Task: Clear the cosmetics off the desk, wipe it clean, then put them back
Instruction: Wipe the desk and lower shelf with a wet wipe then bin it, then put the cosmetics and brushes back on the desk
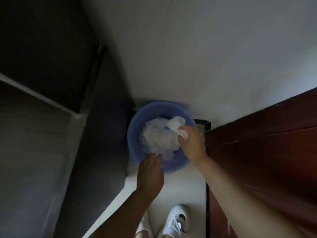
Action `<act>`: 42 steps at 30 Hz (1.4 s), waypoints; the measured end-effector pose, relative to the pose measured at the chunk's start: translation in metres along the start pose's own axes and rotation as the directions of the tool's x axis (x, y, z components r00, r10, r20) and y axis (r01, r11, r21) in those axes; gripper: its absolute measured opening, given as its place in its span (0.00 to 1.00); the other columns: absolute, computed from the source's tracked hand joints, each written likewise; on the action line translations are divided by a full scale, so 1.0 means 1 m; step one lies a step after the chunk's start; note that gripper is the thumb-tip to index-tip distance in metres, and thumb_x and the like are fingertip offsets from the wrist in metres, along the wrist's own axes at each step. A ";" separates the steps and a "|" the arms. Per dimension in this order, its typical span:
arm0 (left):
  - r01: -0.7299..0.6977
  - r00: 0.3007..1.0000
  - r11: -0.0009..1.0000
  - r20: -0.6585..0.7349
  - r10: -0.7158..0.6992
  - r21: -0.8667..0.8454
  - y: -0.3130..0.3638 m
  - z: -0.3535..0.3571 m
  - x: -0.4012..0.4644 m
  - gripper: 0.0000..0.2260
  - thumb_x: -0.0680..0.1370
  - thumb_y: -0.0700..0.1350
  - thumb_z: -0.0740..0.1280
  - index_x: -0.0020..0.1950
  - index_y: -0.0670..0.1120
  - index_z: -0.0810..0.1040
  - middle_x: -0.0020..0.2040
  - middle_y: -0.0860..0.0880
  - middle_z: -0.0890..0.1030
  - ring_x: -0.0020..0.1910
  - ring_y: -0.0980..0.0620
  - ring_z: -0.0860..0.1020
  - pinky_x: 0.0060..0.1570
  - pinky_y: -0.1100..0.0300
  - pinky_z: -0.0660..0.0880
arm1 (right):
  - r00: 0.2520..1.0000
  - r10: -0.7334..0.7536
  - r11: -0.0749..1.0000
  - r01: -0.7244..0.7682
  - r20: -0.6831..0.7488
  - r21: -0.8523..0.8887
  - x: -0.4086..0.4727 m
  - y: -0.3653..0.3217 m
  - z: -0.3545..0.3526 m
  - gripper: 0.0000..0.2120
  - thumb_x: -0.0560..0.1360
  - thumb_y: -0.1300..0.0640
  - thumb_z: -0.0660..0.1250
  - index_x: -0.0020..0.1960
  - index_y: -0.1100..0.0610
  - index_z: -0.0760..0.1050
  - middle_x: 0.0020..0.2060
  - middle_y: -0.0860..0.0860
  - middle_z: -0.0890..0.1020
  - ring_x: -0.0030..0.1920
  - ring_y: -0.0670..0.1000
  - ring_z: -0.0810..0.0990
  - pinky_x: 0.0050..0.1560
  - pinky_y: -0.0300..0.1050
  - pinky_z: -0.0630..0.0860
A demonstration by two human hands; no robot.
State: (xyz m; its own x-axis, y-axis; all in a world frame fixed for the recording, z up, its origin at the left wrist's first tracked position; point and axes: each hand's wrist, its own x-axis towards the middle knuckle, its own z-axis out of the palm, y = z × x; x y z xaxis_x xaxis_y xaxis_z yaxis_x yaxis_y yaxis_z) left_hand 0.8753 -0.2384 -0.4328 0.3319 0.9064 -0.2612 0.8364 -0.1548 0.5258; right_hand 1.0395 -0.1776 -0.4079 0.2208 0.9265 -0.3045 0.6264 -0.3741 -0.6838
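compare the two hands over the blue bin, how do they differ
The right hand pinches a white tissue over the far side of the blue bin; the left hand holds nothing clearly, its fingers just reaching the near edge of the white pile. The right hand is brightly lit, the left in shadow. The right sits farther from the camera. Both reach down over the same bin.

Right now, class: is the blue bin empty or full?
Full. Crumpled white tissue fills the blue bin nearly to its rim; the right hand pinches one piece.
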 end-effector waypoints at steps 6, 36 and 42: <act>0.020 0.997 0.977 0.063 -0.034 0.210 -0.058 0.073 -0.003 0.25 0.58 0.36 0.70 0.55 0.41 0.79 0.56 0.40 0.79 0.54 0.40 0.77 0.55 0.45 0.74 | 0.975 -0.060 0.996 0.073 0.216 -0.054 0.022 0.071 0.122 0.20 0.76 0.65 0.63 0.67 0.63 0.66 0.71 0.62 0.62 0.71 0.58 0.61 0.67 0.36 0.55; -0.060 0.893 0.966 -0.419 0.164 0.250 0.127 -0.411 -0.175 0.27 0.74 0.56 0.52 0.68 0.42 0.68 0.65 0.43 0.73 0.66 0.43 0.69 0.66 0.50 0.63 | 0.814 -0.557 0.819 0.571 0.164 -0.056 -0.208 -0.318 -0.208 0.25 0.79 0.51 0.57 0.74 0.50 0.54 0.75 0.51 0.57 0.75 0.48 0.53 0.74 0.46 0.54; -0.048 0.844 0.955 -0.500 0.196 0.294 0.067 -0.497 -0.219 0.28 0.75 0.58 0.49 0.71 0.45 0.64 0.69 0.45 0.69 0.69 0.45 0.65 0.69 0.52 0.59 | 0.736 -0.672 0.728 0.677 0.087 -0.107 -0.243 -0.415 -0.171 0.25 0.79 0.50 0.57 0.74 0.50 0.55 0.74 0.48 0.58 0.71 0.39 0.54 0.68 0.32 0.51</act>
State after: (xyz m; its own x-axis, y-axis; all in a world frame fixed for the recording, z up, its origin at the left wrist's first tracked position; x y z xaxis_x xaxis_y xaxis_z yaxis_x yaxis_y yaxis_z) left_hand 0.6422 -0.2522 0.0617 0.2258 0.9308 0.2874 0.9108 -0.3064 0.2766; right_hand 0.8540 -0.2413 0.0633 -0.3232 0.9294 0.1781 0.6856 0.3597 -0.6329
